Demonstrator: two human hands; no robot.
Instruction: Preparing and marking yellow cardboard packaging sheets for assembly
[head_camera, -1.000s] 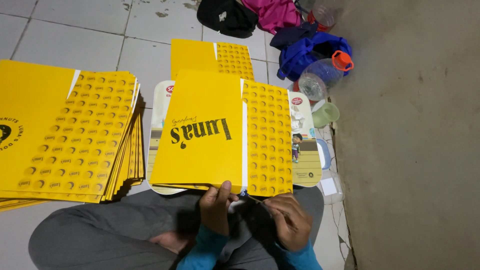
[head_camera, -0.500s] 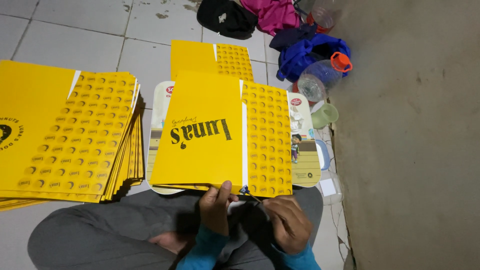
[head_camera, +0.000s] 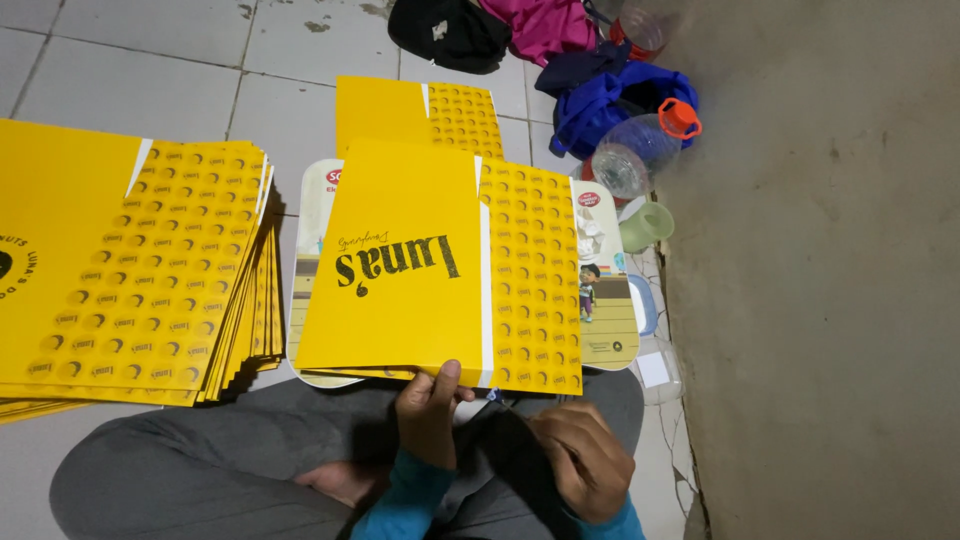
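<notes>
Yellow sheet (head_camera: 405, 265) pinched at its near edge by the left hand (head_camera: 428, 412).
Its fingers grip the sheet just above them; the right hand (head_camera: 580, 455), curled beside them, holds something unclear.

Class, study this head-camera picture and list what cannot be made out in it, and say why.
- What the right hand grips: hidden under its fingers and a dark cloth.
- Board under the yellow sheet: mostly covered.
- Yellow stack: cut off by the left edge.
- Left hand fingertips: behind the sheet's edge.
</notes>
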